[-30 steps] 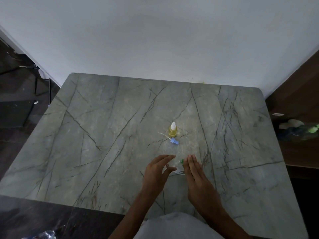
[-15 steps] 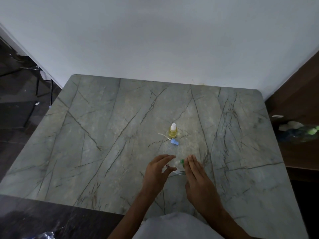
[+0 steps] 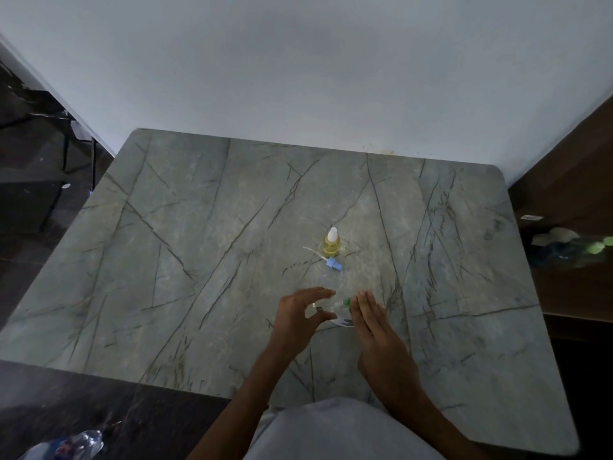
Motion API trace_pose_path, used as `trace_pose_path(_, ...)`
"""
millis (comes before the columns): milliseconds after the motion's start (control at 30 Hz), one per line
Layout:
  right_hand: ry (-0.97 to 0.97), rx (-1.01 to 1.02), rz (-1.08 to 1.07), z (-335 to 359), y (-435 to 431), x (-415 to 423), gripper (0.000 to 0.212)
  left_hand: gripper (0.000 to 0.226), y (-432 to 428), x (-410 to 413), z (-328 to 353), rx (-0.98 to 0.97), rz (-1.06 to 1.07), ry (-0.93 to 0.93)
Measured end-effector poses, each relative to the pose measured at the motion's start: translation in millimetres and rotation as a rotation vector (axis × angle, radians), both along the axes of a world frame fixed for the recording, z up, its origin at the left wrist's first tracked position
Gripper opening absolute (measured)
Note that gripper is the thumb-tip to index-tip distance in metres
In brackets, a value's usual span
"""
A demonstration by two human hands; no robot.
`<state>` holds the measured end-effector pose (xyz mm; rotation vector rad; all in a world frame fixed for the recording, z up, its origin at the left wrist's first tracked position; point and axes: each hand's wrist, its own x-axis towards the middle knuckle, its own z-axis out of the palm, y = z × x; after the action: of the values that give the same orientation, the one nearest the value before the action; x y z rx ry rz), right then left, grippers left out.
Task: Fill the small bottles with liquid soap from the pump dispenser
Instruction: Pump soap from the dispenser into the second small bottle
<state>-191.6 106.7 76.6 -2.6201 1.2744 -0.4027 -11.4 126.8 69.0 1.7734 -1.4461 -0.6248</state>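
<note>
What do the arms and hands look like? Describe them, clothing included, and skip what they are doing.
Both are a person's bare arms. The left hand and right hand are ungloved, with no watch, bracelet or ring visible. No sleeve shows on either forearm. Between the arms, at the bottom edge, is the person's pale grey garment.

a grey-green tabletop [image 3: 199,234], veined with dark lines, is seen across the middle of the frame. just right of centre, a small bottle [image 3: 331,245] of yellow liquid with a white tip is stood upright. just below it, a blue cap [image 3: 331,262] with a thin white tube is laid flat. lower still, a clear container [image 3: 342,318] with a green part is partly hidden.
</note>
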Motion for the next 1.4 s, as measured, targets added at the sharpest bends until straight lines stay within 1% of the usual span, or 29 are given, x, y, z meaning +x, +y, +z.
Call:
trace_pose_path(100,-0.027,0.023,0.0,-0.1,0.3,-0.4,0.06,0.042,-0.2,-0.3,-1.1,0.005,-0.002,0.013)
trace_pose_path(400,0.014,0.022,-0.013,7.0,-0.9,2.0,0.058,0.041,-2.1,-1.7,-2.9,0.014,0.009,0.008)
trace_pose_path(567,-0.006,-0.001,-0.02,2.8,-1.8,-0.7,0.057,0.04,-4.6,-3.4,-4.4,0.033,0.01,0.048)
trace_pose_path(767,-0.028,0.002,0.006,-2.6,-3.4,-0.6,0.06,0.039,-5.4,-4.1,-9.6,0.045,0.001,0.044)
trace_pose_path(900,-0.029,-0.033,0.009,-4.1,-1.7,-1.2,0.06,0.04,-3.9,-3.9,-14.5,0.056,0.006,0.053)
trace_pose_path(1067,0.011,-0.043,0.014,-6.0,-3.8,-0.9,0.059,0.041,-4.9,-4.5,-17.2,0.039,0.02,0.062)
trace_pose_path(1233,0.072,-0.081,0.003,-1.0,-5.7,-0.2,0.051,0.042,-5.3,-5.1,-15.0,-0.016,0.022,0.04)
trace_pose_path(1400,0.083,-0.099,0.032,-1.5,-7.7,-1.5,0.049,0.043,-3.6,-2.7,-13.4,-0.045,-0.005,0.025)
